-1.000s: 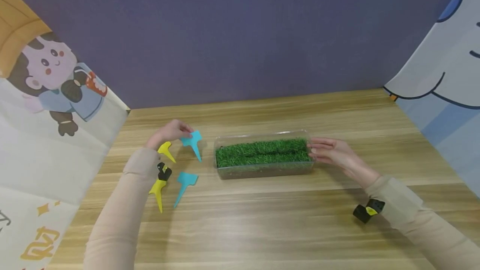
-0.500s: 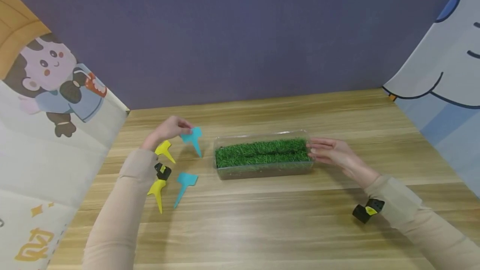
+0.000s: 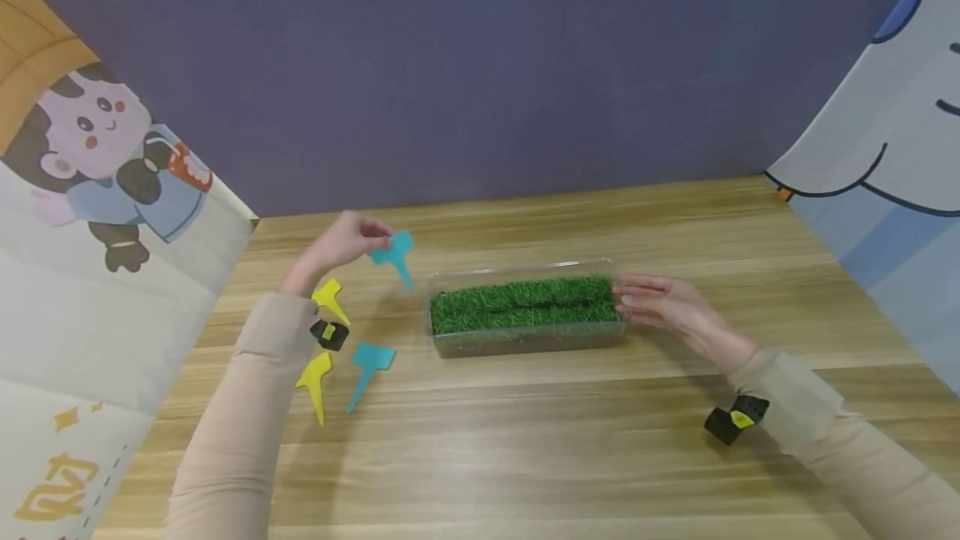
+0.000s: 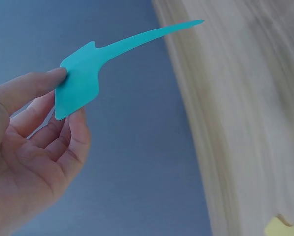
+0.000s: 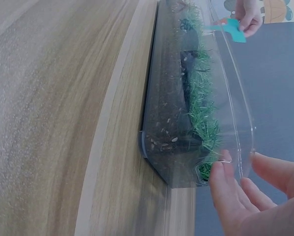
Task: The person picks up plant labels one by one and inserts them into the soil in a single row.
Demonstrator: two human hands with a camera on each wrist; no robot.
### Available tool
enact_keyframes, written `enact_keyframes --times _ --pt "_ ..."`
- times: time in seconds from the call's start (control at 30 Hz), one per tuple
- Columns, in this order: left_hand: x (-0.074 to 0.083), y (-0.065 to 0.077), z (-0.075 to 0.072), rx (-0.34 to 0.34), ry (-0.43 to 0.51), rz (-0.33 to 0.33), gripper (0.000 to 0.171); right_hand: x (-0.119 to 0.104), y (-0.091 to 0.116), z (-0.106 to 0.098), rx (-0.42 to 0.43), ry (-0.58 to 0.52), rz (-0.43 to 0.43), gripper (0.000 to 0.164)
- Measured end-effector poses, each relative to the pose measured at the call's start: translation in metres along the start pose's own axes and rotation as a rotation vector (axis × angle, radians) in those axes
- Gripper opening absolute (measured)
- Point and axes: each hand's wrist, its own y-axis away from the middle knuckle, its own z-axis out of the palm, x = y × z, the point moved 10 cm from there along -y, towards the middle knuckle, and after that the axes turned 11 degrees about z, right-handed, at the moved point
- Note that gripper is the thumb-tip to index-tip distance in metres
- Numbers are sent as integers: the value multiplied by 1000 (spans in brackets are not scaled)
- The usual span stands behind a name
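The left grip (image 3: 343,242), left of centre in the head view, is closed to a pinch: its thumb lies on one face of a blue T-shaped tag (image 3: 397,248), at the edge of the broad head, with fingers behind. In the left wrist view the other fingers curl loosely below that pinch. The tag is held off the desk (image 3: 525,448), its narrow stem slanting down and to the right, near the upper left corner of a clear tub (image 3: 532,344) but apart from it. The right grip (image 3: 670,307), right of centre, is loosely parted, its fingers nearly straight and their tips at the right end of the tub; how firmly they press I cannot tell. The tub sits mid-frame, with green grass (image 3: 517,319) over a brown, speckled fill (image 5: 166,98). Below the held tag, a second blue tag (image 3: 372,357) lies left of the tub. Further left, by the sleeve, lie an upper yellow tag (image 3: 328,295) and a lower yellow tag (image 3: 317,373). A bluish-purple wall (image 3: 480,65) fills the top of the frame
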Motion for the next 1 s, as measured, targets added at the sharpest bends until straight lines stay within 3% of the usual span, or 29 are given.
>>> enact_keyframes --times 0.43,0.8,1.0 --pt "44 -15 -3 37 -39 83 26 0 -1 0 -3 -25 9 62" --pt "81 -18 7 36 -7 168 22 11 14 15 18 -41 12 63" --pt "96 -19 20 -11 12 213 22 17 24 25 32 -65 12 63"
